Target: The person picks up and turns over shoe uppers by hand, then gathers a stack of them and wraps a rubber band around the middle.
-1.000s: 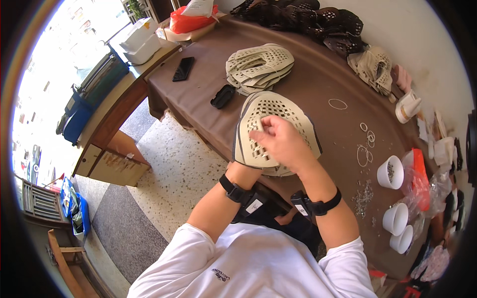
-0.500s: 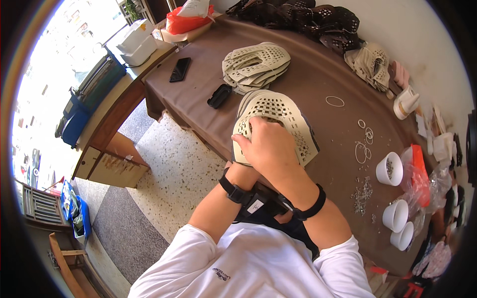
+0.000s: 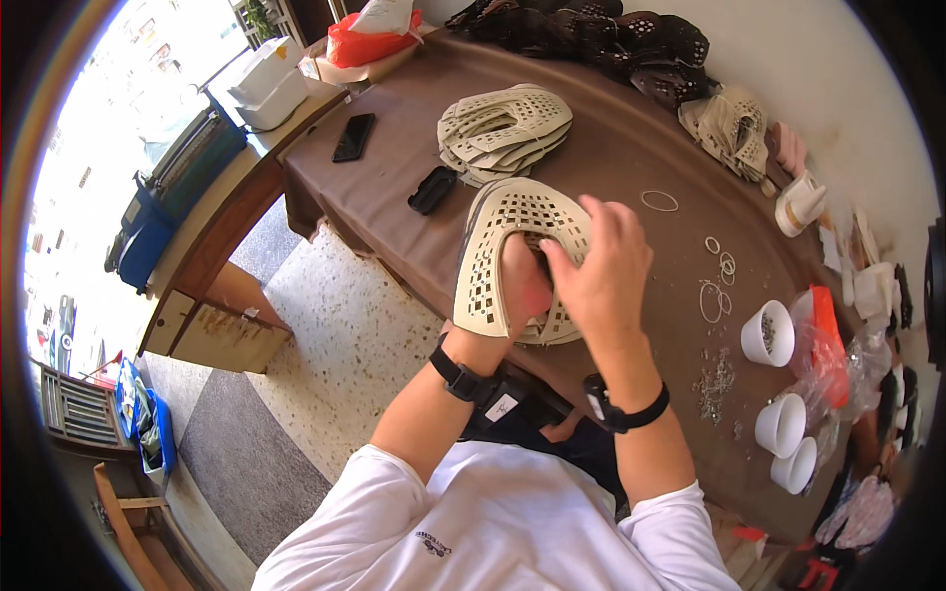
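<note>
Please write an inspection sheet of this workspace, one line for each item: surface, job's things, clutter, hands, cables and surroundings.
Surface: brown table, along a pale wall.
Job's things: beige perforated piece, held up over the table's near edge; stack of similar beige pieces behind it.
Clutter: two black phone-like items, thin rings, white cups, small metal bits, dark perforated pieces, orange bag.
Hands: left hand under the piece, gripping it; right hand on its inner edge; a black band on each wrist.
Cables: nothing seen.
Surroundings: speckled floor, white box, wooden chair.
</note>
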Action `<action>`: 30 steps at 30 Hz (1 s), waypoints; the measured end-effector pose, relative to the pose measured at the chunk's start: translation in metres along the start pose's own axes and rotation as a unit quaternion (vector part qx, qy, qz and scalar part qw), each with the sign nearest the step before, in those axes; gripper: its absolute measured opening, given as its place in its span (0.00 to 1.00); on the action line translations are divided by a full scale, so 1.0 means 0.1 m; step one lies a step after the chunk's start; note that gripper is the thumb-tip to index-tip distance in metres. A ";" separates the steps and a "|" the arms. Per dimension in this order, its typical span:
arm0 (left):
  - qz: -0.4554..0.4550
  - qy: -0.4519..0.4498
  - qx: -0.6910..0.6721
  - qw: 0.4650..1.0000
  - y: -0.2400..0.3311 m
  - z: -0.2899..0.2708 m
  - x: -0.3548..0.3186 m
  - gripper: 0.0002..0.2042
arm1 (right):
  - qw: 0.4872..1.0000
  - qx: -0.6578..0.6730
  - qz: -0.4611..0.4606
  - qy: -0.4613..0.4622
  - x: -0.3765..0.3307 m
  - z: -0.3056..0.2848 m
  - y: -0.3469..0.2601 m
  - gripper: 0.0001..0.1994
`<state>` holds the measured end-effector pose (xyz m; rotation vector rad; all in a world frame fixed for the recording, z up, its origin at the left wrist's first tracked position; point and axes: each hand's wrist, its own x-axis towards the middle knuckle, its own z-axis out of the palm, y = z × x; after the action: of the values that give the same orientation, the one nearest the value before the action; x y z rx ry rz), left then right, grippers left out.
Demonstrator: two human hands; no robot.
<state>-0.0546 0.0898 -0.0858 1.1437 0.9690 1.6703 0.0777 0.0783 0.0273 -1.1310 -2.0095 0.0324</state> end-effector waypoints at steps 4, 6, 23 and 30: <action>-0.143 -0.004 -0.301 0.943 -0.27 0.02 0.11 0.22 | 0.985 -0.057 0.107 -0.123 -0.05 0.11 0.48 0.45; -0.155 0.008 -0.313 0.937 -0.26 0.01 0.10 0.21 | 0.944 0.078 0.186 -0.262 -0.03 0.16 0.56 0.50; -0.193 0.046 -0.033 0.980 0.27 0.29 -0.09 0.14 | 0.924 0.056 0.230 -0.301 0.00 0.53 0.73 0.49; -0.385 0.078 -0.381 0.837 0.55 0.11 0.11 0.34 | 0.912 -0.009 0.248 -0.326 0.07 0.45 0.53 0.49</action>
<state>-0.0585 0.0842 -0.0285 0.0370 0.6106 1.2552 0.0831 0.1307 -0.0184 -1.7860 -2.2069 0.7418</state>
